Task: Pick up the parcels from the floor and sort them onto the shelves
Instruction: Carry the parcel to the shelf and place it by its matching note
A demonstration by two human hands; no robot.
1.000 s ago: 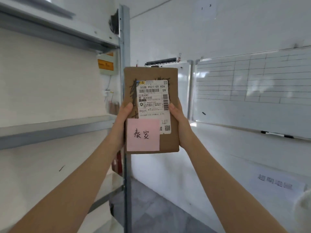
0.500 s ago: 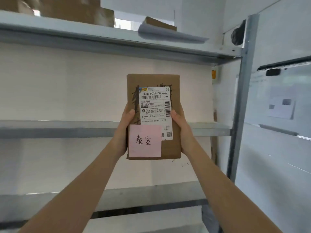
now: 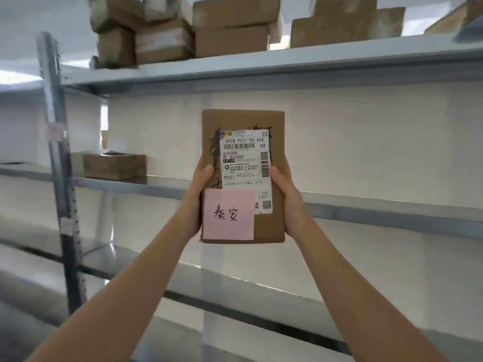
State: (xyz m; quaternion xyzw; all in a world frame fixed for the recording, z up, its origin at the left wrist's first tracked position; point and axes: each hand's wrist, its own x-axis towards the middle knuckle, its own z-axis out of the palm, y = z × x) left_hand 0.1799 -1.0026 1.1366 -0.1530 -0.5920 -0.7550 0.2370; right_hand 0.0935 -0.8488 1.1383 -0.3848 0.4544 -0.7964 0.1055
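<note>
I hold a brown cardboard parcel (image 3: 271,121) upright in front of me, its face toward the camera. It carries a white shipping label and a pink sticky note with handwriting at its lower left. My left hand (image 3: 197,194) grips its left edge and my right hand (image 3: 288,199) grips its right edge. Behind the parcel runs the middle shelf (image 3: 379,207) of a grey metal rack. The top shelf (image 3: 287,64) above it holds several brown parcels (image 3: 230,27).
One small brown box (image 3: 115,165) sits on the middle shelf at the left. A grey perforated upright post (image 3: 60,158) stands at the rack's left end. A lower shelf (image 3: 235,286) runs below my forearms. A white wall backs the rack.
The view has swung left, from the whiteboard wall and rack end to the front of the rack. Both hands keep the same grip on the parcel.
</note>
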